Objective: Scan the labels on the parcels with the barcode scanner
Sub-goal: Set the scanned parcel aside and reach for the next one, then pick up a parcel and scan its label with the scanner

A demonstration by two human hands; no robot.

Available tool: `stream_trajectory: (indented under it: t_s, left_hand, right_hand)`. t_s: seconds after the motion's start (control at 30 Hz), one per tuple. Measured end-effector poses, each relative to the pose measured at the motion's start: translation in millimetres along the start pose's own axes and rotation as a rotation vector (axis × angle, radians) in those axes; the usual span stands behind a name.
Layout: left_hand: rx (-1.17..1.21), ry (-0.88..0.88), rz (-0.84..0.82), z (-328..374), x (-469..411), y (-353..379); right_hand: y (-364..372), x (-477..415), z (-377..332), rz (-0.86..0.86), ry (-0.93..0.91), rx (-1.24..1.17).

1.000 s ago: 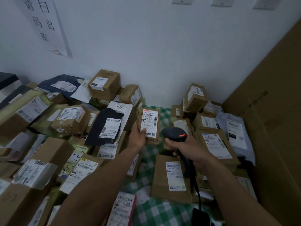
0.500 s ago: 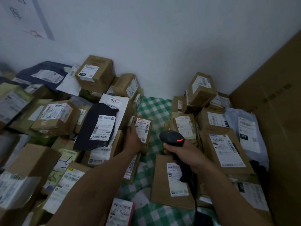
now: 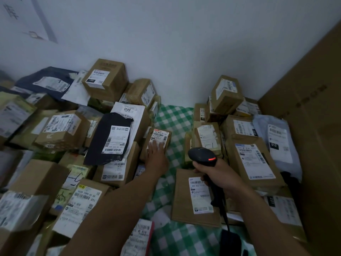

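Left grip: our left grip (image 3: pixel 156 156) lies on the near end of a small brown parcel (image 3: pixel 167 134), fingers (image 3: pixel 156 145) straight and laid flat. It curls round nothing. The fingertips are blurred, and they cover the lower edge of the parcel's label (image 3: pixel 160 136).
Right grip: our right grip (image 3: pixel 219 174) is wrapped tight round the handle of the barcode scanner (image 3: pixel 202 156).
Scanner: black, head raised and pointing far and slightly left. A red light (image 3: pixel 211 159) glows on its near right side. It hangs over the checked gap, right of the small brown parcel and apart from it. Its cable (image 3: pixel 224 209) drops toward us.
Small brown parcel: it leans at the right edge of the left pile, label up, beside the green-and-white checked cloth (image 3: pixel 173 119).
Flat envelope: a brown cardboard envelope (image 3: pixel 184 206) lies on the cloth near us, below the right grip. Its white label (image 3: pixel 199 198) faces up, partly hidden by the scanner handle.
Left pile: we see many labelled boxes stacked unevenly. A black mailer bag (image 3: pixel 103 137) lies over a white mailer (image 3: pixel 132 111), just left of the small brown parcel. A tall box (image 3: pixel 105 80) stands at the far end by the wall (image 3: pixel 166 43).
Right pile: a large brown envelope (image 3: pixel 258 174), a pale poly bag (image 3: pixel 276 137) and smaller boxes, one (image 3: pixel 226 93) topmost at the far end.
Far right: a big cardboard sheet (image 3: pixel 313 126) stands against the pile.
Far left: a paper sign (image 3: pixel 18 15) hangs on the wall, its writing too blurred for us to read.
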State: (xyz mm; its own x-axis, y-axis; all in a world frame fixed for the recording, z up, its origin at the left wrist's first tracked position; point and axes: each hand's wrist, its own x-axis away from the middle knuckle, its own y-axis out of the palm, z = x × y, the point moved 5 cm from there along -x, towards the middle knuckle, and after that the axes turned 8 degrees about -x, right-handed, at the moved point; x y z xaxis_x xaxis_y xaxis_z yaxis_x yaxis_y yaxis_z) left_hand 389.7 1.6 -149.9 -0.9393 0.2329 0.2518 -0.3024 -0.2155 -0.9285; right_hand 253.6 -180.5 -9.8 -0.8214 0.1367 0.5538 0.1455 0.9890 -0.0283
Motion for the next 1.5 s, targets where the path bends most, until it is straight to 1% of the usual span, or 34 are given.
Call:
stream_trajectory:
  t_s: [0.07, 0.13, 0.2, 0.27, 0.37, 0.4, 0.43, 0.57, 0.63, 0.73, 0.83, 0.93, 1.07, 1.2, 1.33, 1.5]
  left_hand:
    - [0.096, 0.023, 0.087, 10, 13, -6]
    - [0.262, 0.077, 0.204, 24, 39, -10]
    - [0.412, 0.033, 0.205, 34, 74, 0]
    - [0.496, -0.098, 0.102, 35, 102, 26]
    - [0.669, -0.282, -0.190, 34, 129, 66]
    - [0.739, -0.321, -0.253, 34, 134, 76]
    - [0.784, -0.344, -0.274, 33, 137, 85]
    - [0.832, -0.367, -0.301, 14, 124, 145]
    - [0.849, -0.359, -0.300, 14, 125, 143]
    - [0.847, -0.365, -0.242, 30, 156, 88]
    - [0.817, -0.347, -0.129, 29, 178, 52]
    - [0.917, -0.294, 0.022, 22, 194, 23]
    - [1.002, -0.269, 0.152, 16, 210, -4]
    - [0.967, -0.230, 0.272, 15, 214, -30]
    - [0.960, -0.153, 0.379, 24, 208, -63]
    - [1.010, -0.159, 0.453, 29, 184, -90]
  right_hand:
    - [-4, 11, 3, 0.017, -0.008, 0.001]
    - [-9, 21, 7, 0.032, -0.032, -0.001]
    - [-15, 30, 14, 0.047, -0.034, 0.011]
    - [-18, 38, 26, 0.058, -0.024, -0.007]
    - [-19, 50, 43, 0.082, -0.008, -0.029]
    - [-20, 54, 49, 0.089, 0.003, -0.034]
    - [-20, 56, 55, 0.093, 0.013, -0.043]
    - [-22, 68, 74, 0.088, 0.032, -0.067]
    - [-23, 75, 79, 0.102, 0.030, -0.068]
    - [-25, 83, 80, 0.126, 0.024, -0.081]
    - [-23, 87, 79, 0.117, 0.001, -0.066]
    - [-17, 91, 75, 0.107, -0.039, -0.036]
    - [-4, 99, 57, 0.055, -0.105, 0.012]
    - [6, 107, 27, 0.027, -0.179, 0.041]
    - [12, 115, -3, 0.003, -0.236, 0.048]
    - [13, 122, -39, -0.003, -0.310, 0.111]
